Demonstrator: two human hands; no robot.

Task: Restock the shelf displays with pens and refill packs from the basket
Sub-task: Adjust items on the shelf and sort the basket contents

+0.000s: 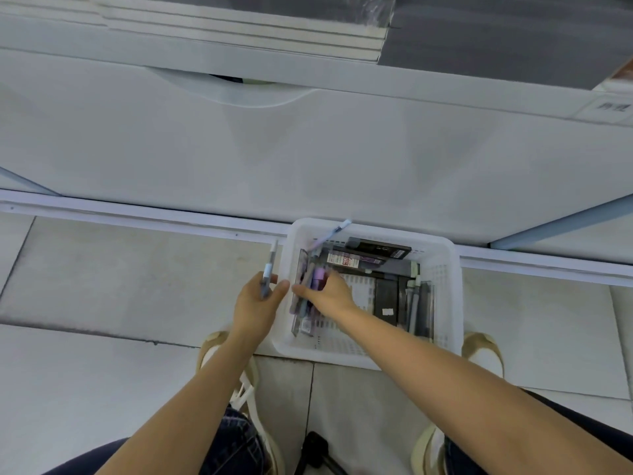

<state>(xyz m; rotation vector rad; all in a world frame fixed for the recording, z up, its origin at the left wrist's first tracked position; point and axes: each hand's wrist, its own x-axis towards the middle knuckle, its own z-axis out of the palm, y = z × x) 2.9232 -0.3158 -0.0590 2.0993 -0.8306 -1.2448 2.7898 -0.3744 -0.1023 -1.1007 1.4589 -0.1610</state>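
Two hands working: left hand [257, 299] pinches a grey pen [269, 271] pointing twelve o'clock; right hand [328, 290] closes on purple pens [317, 281] inside the white plastic basket [445, 286].

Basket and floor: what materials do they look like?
Basket: looks like white moulded plastic, matte, with perforated grid walls and a rounded rim. Floor: seems to be large grey tiles, dull sheen, with visible grout lines; ceramic or stone can't be told.
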